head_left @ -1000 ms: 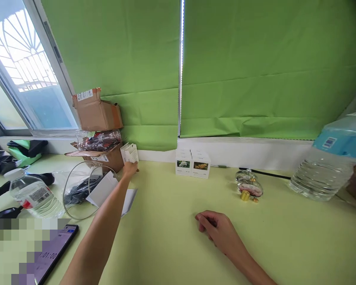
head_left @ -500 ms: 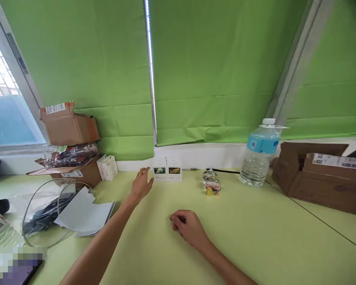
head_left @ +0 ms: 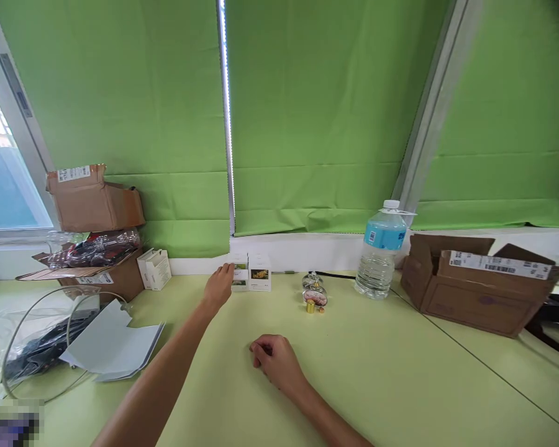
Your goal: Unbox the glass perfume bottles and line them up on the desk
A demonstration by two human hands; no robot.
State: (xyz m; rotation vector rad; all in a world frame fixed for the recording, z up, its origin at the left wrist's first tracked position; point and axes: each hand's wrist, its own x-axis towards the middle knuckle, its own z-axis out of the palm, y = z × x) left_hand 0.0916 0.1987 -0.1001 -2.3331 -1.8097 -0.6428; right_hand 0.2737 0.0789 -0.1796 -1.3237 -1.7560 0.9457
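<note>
Head view: left hand (head_left: 218, 287) reaches to the left white box (head_left: 240, 283), fingertips at its left side; can't tell if that grip has actually grasped it. Box stands upright at the back of the desk (head_left: 391, 372), just beside the right white box (head_left: 259, 281). Right hand (head_left: 276, 361) rests nearer on the desk, grip loosely curled closed, palm hidden. Gold cap (head_left: 310, 306) stands right of the boxes, beside clear glassware (head_left: 315, 297).

Bench (head_left: 400, 379): pale yellow-green, fills the bottom of the frame
Lower left: white papers (head_left: 107, 344), a see-through bag (head_left: 40, 352) with dark stuff inside
Middle: two little white boxes (head_left: 260, 282), glass bottles (head_left: 315, 298), a gold cap (head_left: 310, 307)
Right: big water bottle (head_left: 380, 257), open brown box (head_left: 479, 298)
</note>
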